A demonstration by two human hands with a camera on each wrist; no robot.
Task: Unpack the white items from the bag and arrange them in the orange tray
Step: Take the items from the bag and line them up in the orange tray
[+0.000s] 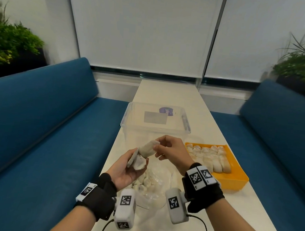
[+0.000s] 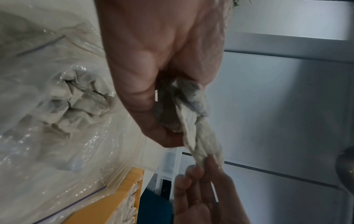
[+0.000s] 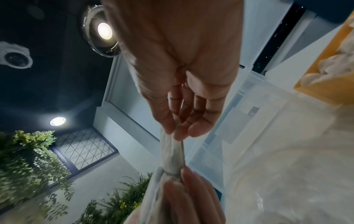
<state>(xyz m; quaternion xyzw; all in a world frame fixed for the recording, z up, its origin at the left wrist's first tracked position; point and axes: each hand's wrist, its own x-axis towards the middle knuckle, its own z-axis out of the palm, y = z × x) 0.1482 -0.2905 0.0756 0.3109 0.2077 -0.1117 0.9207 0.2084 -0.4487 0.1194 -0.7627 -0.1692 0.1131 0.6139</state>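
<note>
Both wrists, strapped with black bands and white marker blocks, fill the bottom of the head view, and their cables run off the lower edge. Just beyond them the left hand (image 1: 128,165) grips one end of a white cloth (image 1: 146,150), fingers and thumb curled round a bunched, greyish fold. The right hand (image 1: 171,149) pinches the other end between thumb and fingertips (image 3: 181,134). From the right wrist, the cloth is a narrow twisted strip stretched between the two hands, held in the air above the table (image 1: 170,93).

Under the hands lies a clear plastic bag (image 1: 158,187) with more crumpled white cloths inside; the left arm and a marker block cover part of it, and how many cloths remain cannot be made out. The left wrist view shows the bag's glossy, wrinkled film only blurrily.

An orange tray (image 1: 234,176) sits to the right, close to the table's right edge, with rolled white cloths lined up side by side across its far part and bare orange floor at its near end. The right wrist covers the near left corner of the tray. A clear plastic bin (image 1: 129,120) stands behind the hands, its front wall partly hidden by them, its label too small to read. Behind the bin the tabletop runs bare to the window. Blue benches (image 1: 38,124) flank the table on both sides.
</note>
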